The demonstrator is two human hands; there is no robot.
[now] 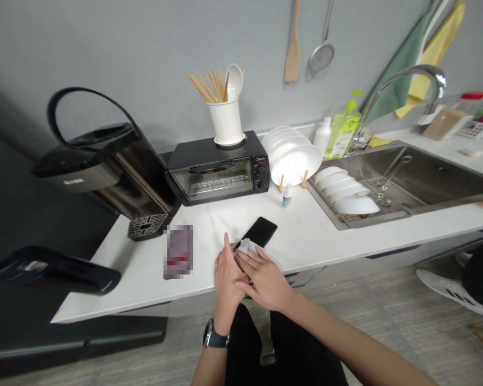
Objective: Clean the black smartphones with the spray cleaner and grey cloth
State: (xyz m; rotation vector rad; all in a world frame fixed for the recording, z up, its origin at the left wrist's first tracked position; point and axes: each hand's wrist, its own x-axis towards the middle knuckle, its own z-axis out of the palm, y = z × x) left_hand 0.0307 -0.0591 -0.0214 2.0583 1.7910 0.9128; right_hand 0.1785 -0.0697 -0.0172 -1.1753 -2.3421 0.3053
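Observation:
A black smartphone [261, 231] is over the counter, its near end hidden by my hands. My left hand [227, 273] is around that near end, index finger pointing up and the other fingers mostly hidden. My right hand [268, 279] presses its fingers on a small white cloth [244, 245] against the phone, its thumb overlapping my left hand. How far the cloth reaches under my fingers is hidden. Beyond the phone a small white bottle [287, 196] with a coloured label stands upright. Left of my hands lies a pixelated purplish packet [179, 252].
A toaster oven [219, 174] bears a white utensil holder [226, 122]. A black drink machine [116, 171] stands left. Plates [295, 163] sit on a rack by the sink [434, 171], which holds stacked bowls [356, 205]. A soap bottle [344, 131] stands behind. A person's shoe [453, 292] is at right.

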